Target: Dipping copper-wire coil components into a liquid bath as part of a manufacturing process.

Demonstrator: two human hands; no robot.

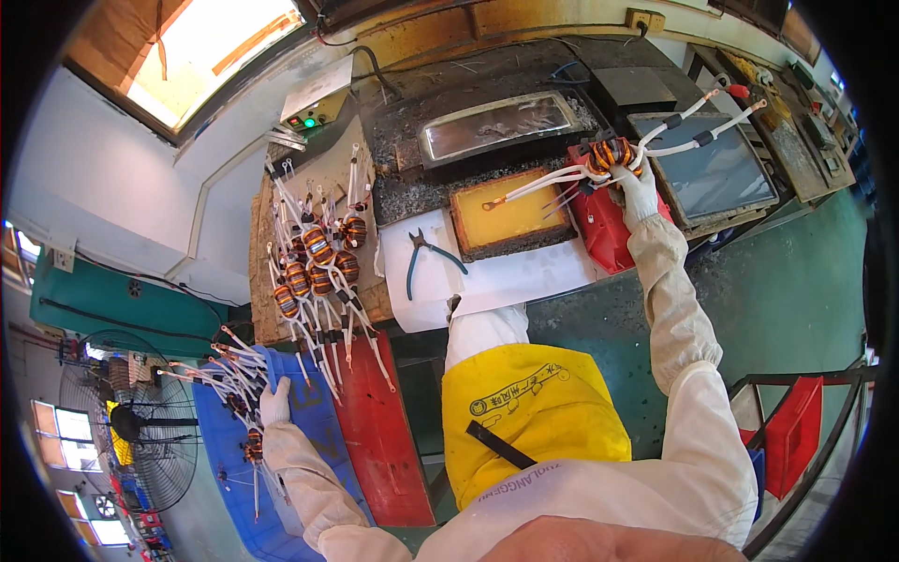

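Observation:
My gloved right hand (640,195) is closed on a toroidal coil (611,155) wound in copper and dark bands. The coil's white leads stick out both ways, some over a yellow-filled tray (510,211), others to the far right. Beneath the coil is a red container (599,229). My gloved left hand (274,403) is at a blue bin (309,393), among white leads and coils (253,444) in it. Its fingers are too small and partly hidden to show whether they grip a lead. More coils (318,245) lie piled on the wooden board nearby.
Diagonal cutters (426,258) lie on white paper (398,300). Behind stands a rectangular metal pot (501,126) with a silvery surface, beside a control box (316,98) with a green light. A grey-topped panel (707,173) is at right, a fan (131,421) at left.

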